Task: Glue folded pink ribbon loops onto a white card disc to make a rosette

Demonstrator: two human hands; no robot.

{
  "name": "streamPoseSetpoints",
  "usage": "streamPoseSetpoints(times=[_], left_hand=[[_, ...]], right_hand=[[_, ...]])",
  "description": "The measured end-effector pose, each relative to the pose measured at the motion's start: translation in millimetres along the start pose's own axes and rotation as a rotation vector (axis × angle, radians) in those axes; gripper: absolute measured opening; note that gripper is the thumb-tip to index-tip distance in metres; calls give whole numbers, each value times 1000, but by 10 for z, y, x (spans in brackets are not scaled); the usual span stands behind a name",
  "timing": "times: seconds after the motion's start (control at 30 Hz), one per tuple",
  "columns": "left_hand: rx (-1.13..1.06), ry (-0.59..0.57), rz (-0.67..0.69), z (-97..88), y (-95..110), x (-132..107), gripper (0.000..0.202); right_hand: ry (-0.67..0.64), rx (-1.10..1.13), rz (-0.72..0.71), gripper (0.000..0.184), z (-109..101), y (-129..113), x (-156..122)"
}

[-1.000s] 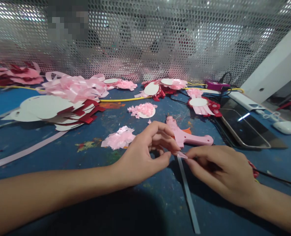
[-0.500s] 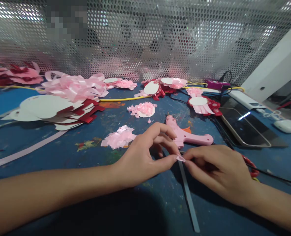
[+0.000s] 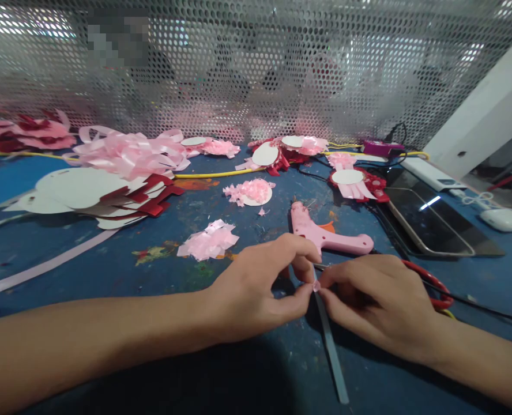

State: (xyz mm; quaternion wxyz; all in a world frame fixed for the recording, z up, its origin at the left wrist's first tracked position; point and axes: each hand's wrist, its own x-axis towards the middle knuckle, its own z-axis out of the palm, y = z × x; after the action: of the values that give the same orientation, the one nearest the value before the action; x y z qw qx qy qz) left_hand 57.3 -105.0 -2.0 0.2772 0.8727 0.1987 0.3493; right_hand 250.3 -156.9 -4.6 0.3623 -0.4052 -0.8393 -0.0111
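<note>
Between my two hands is a small piece of pink ribbon [image 3: 316, 286], crumpled at the fingertips. My left hand [image 3: 262, 282] pinches it with thumb and forefinger from the left. From the right, my right hand [image 3: 375, 297] pinches its other side. Under the fingertips a narrow grey strip, perhaps a metal ruler [image 3: 334, 357], lies on the blue table. A pink glue gun [image 3: 338, 240] with an orange trigger rests just beyond my fingers. Left of it is a heap of cut pink ribbon pieces [image 3: 208, 240]. Red scissor handles [image 3: 440, 297] show partly behind my right hand.
Pink rosettes on white discs [image 3: 256, 193] lie farther back. At left are stacked white and red card shapes [image 3: 78, 190] and looped pink ribbon [image 3: 130, 151]. A tablet [image 3: 433, 222], white earbud case [image 3: 504, 219] and cables occupy the right. Perforated metal [image 3: 238, 69] closes the back.
The ribbon piece was flatter and is now folded smaller between my fingertips. Both hands have drawn slightly closer together, and my left fingers have lowered, uncovering more of the glue gun.
</note>
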Motion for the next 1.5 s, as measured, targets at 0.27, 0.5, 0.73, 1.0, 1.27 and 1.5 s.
streamPoseSetpoints(times=[0.27,0.5,0.73,1.0,1.27,1.5], left_hand=[[91,16,68,10,28,-31,32],[175,4,122,27,44,-41,29],[284,-121,117,1,74,-17,13],[406,-243,154,-22,112,-31,12],[423,-257,214,-21,66,-59,13],[291,-245,182,-56,80,-17,11]], right_hand=[[11,-73,-41,12,49,4,-15],[23,-118,-124,9,99,18,-78],[-5,-97,-179,14,90,9,-77],[-67,-78,-210,20,61,3,-128],[-74,-75,-219,24,60,-1,-127],[-68,-86,-222,24,59,13,-131]])
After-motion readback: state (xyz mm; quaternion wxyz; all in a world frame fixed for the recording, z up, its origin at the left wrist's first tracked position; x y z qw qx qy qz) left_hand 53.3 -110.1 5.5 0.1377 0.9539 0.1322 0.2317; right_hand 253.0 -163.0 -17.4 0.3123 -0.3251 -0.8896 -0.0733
